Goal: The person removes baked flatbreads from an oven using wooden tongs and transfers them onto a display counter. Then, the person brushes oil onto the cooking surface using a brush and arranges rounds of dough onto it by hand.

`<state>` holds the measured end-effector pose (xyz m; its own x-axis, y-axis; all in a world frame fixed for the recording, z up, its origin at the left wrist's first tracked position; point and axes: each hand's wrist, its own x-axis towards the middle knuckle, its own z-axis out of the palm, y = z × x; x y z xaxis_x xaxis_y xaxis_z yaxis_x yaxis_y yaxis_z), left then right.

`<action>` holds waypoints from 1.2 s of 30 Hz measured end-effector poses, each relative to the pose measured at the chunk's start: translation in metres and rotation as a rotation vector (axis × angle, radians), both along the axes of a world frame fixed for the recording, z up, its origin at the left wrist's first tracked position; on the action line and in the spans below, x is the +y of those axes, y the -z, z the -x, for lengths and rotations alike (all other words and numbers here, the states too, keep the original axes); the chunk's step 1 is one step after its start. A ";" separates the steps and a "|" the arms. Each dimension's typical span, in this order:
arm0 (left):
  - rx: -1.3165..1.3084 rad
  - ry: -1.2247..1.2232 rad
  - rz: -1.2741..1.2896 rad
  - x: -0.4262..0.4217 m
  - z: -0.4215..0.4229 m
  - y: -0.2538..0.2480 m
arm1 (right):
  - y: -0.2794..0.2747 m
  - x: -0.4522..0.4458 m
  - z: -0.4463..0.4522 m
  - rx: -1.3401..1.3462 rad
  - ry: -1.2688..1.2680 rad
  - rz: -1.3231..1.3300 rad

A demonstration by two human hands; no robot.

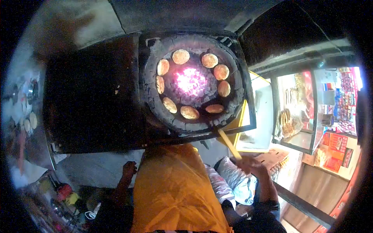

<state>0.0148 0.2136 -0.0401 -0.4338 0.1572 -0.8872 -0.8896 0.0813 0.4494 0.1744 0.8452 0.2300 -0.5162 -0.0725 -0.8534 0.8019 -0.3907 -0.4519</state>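
Observation:
My right hand (248,164) is closed round the light wooden handle (230,144) of a tool, whose far end reaches the front rim of a round oven (163,118). Several round flatbreads (189,112) stand in a ring around glowing coals (190,81) inside it. At the lower left, my left hand (129,169) hangs beside the orange apron (171,186), away from the oven. Its fingers are curled, and it is too dark to tell whether they hold anything.
A dark flat counter (93,93) adjoins the oven on the left. To the right are a glass display case (295,112), a yellow-edged panel (256,112) and plastic bags (237,178). Assorted items (66,194) crowd the lower left.

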 end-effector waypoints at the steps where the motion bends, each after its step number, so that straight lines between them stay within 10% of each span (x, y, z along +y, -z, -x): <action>1: -0.056 -0.118 -0.186 -0.019 -0.011 0.024 | 0.010 0.007 -0.020 0.001 -0.022 0.061; 3: 0.846 0.754 0.302 -0.038 -0.024 0.043 | 0.030 0.012 -0.057 -0.067 -0.057 0.125; 5: -0.152 -0.418 -0.714 -0.082 -0.034 0.063 | 0.052 0.009 -0.087 -0.238 -0.026 0.188; 8: 0.171 -0.397 -0.883 -0.143 -0.030 0.061 | 0.081 -0.004 -0.126 -0.399 -0.164 0.132; 13: 0.536 -0.555 -0.130 -0.204 0.058 -0.008 | 0.082 -0.052 -0.124 -0.417 -0.511 -0.098; 16: 0.662 -0.503 0.238 -0.228 0.147 -0.042 | 0.129 -0.061 -0.182 0.028 -0.594 -0.124; 22: 0.759 -0.323 0.452 -0.263 0.333 -0.076 | 0.055 -0.127 -0.106 -0.668 -0.066 0.072; 24: 0.753 -0.261 0.464 -0.273 0.384 -0.073 | 0.052 -0.135 -0.113 0.010 -0.734 -0.322; 27: 0.721 -0.188 0.459 -0.286 0.430 -0.069 | -0.033 -0.133 -0.059 -0.399 -0.155 -0.240; 36: 0.679 -0.149 0.455 -0.316 0.462 -0.065 | -0.067 -0.069 -0.016 -0.132 0.273 -0.218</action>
